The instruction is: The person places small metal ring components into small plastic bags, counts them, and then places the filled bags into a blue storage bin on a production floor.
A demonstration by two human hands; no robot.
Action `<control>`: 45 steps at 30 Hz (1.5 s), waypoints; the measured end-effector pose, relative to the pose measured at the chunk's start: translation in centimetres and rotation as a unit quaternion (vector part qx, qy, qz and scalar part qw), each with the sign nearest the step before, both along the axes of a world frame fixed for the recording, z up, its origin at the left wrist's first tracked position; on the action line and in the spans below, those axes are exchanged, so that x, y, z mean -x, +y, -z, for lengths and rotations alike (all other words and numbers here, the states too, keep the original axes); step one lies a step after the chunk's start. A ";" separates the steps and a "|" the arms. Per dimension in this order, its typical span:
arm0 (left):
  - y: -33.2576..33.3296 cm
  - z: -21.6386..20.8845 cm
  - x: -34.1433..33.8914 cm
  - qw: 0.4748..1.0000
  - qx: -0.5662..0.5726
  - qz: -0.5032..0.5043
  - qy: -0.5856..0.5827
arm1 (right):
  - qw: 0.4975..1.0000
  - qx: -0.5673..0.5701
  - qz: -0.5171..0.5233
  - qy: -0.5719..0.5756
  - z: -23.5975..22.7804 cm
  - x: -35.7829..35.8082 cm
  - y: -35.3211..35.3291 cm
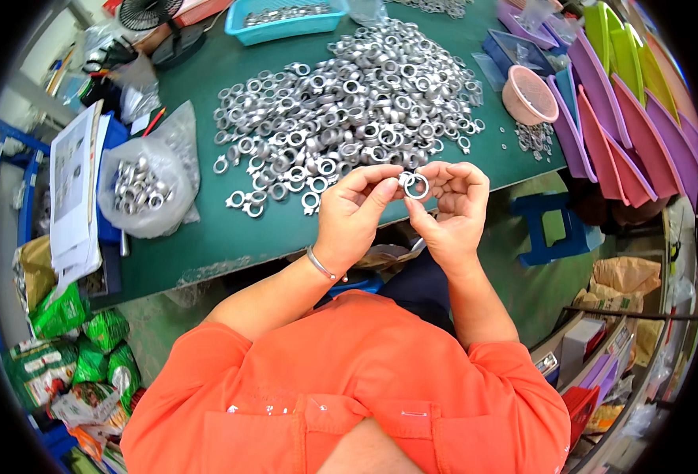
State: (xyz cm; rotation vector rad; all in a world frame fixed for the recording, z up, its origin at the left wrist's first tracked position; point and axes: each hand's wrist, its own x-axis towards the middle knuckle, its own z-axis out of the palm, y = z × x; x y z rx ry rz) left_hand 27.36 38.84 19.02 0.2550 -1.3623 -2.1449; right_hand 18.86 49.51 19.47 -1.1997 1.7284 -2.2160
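Observation:
Just above the near edge of the table, a silver metal ring (426, 189) with a small lug on one side is held up between my two hands. My left hand (350, 212) pinches its lug side with thumb and forefinger. The ring's other side is gripped by the thumb and fingers of my right hand (455, 207). Beyond them a large pile of similar metal rings (388, 95) spreads over the green table (171, 257), with several loose ones at its near left edge.
A plastic bag (183, 207) of rings sits at the left, beside papers (73, 186). A blue tray (286, 31) of parts and a fan (148, 16) stand at the back. To the right are a pink tub (520, 107), small parts, stacked coloured bins (602, 118) and a blue stool (542, 229).

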 end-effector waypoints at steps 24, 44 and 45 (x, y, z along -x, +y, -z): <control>-4.2 20.7 -9.1 0.619 0.652 0.303 -0.317 | 0.948 -0.157 -0.160 -0.225 -8.6 6.1 -20.1; -8.4 23.2 -17.4 0.826 0.351 0.180 -0.402 | 0.878 -0.462 -0.046 0.118 -1.9 2.0 -11.5; -9.2 22.7 -17.4 0.807 0.342 0.222 -0.427 | 0.877 -0.465 -0.058 0.108 -1.5 1.6 -9.9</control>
